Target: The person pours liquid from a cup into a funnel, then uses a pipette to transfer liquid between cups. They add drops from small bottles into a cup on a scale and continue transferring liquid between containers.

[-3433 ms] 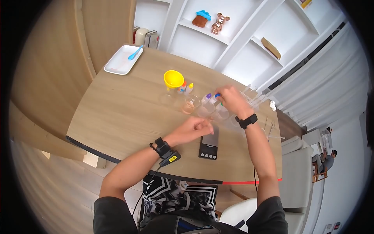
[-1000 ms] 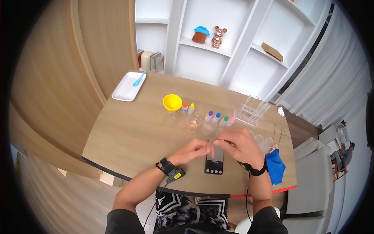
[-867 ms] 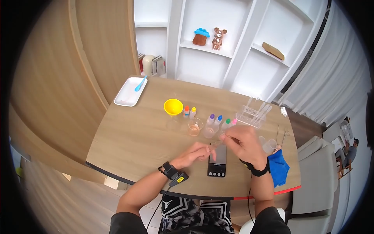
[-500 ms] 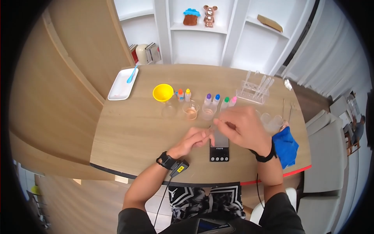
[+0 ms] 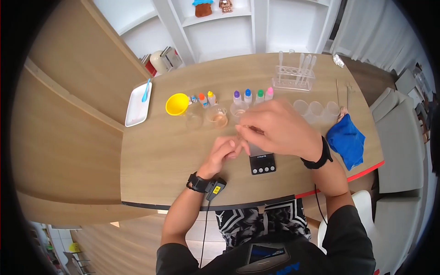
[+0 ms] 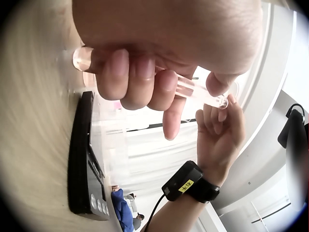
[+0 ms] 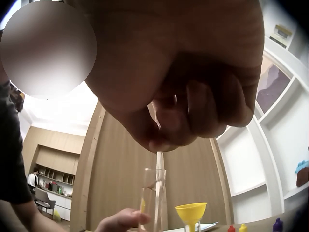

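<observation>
My left hand [image 5: 222, 153] curls its fingers round a clear test tube [image 6: 186, 87] with pale pinkish liquid near its rounded end. The tube is held beside and above a black pocket scale [image 5: 262, 165], part of which my right hand hides. My right hand [image 5: 280, 128] is at the tube's mouth, thumb and fingertips pinching a thin clear rod [image 7: 159, 163] that runs down into the tube in the right wrist view. Behind the hands stand a beaker [image 5: 220, 120] of pinkish liquid and a plastic cup [image 5: 236, 110].
Dropper bottles with coloured caps, one blue-capped bottle [image 5: 248, 96] among them, line the middle. A yellow funnel [image 5: 177, 104] and white tray [image 5: 133, 112] lie left. Right are a test tube rack [image 5: 293, 82], plastic cups [image 5: 316, 110] and a blue cloth [image 5: 347, 142].
My right hand has come from the dropper bottles to the tube in my left hand. Over the last second both hands stay together while the head view shifts.
</observation>
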Motion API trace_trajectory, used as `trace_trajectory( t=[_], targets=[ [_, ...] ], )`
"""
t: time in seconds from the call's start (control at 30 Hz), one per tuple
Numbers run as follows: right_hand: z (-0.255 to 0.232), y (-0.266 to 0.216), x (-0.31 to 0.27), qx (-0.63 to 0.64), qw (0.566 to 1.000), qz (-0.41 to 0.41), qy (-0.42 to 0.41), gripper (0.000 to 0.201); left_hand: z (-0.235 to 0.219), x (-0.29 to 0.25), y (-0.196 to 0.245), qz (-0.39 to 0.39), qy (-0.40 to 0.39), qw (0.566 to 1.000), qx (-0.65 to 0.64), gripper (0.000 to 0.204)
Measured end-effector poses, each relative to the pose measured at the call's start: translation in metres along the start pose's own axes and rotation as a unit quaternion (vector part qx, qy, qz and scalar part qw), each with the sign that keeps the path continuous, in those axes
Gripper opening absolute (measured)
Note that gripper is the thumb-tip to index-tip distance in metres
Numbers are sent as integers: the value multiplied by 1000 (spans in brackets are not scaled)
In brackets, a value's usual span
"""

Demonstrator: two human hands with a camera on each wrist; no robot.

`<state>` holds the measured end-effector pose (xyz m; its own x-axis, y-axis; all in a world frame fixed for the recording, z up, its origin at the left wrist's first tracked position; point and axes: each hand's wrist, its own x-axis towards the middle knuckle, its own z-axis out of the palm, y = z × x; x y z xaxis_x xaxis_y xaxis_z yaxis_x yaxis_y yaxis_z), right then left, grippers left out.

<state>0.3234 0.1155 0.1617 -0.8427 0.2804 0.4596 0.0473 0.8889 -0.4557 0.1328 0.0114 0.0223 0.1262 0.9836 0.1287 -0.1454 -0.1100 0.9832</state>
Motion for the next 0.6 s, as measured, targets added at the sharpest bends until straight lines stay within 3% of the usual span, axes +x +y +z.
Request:
trace_trajectory(
  t=[0.17,0.27,0.47,0.6],
  targets=[
    [0,0,0,-14,1000,5,10,26,-2,-1,-2,-21,-11,1000,13,64],
    [-6,-5,-1,60,996,55,-47,27,-1,-1,-2,-8,-9,1000,7,66],
    [3,2,-4,33,999,11,-8,24,2,-1,4,-2,-8,1000,-2,67],
    [2,3,-4,17,999,20,-27,21,-1,-3,-1,6,5,1000,-12,65]
  ],
)
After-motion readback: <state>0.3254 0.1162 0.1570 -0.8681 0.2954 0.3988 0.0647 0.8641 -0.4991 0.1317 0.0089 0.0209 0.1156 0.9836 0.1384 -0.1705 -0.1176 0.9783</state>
